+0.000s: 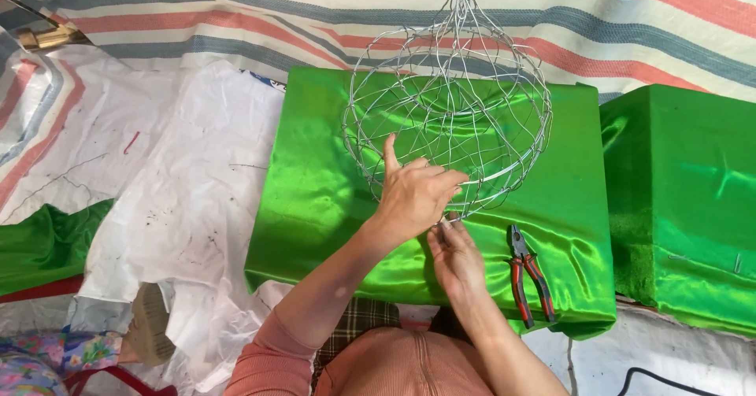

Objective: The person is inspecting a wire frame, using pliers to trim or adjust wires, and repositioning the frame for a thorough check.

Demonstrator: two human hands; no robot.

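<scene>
Both hands work the lower rim of the wire frame (449,109), a rounded silver cage hanging above the green satin-covered block (331,207). Your left hand (411,195) closes on the rim wires, index finger raised. Your right hand (455,256) pinches a wire end just below it. The step in hand appears to be twisting a joint at the rim. Tightening it further likely calls for the red-handled pliers (529,274), lying on the satin just beside your right hand.
</scene>
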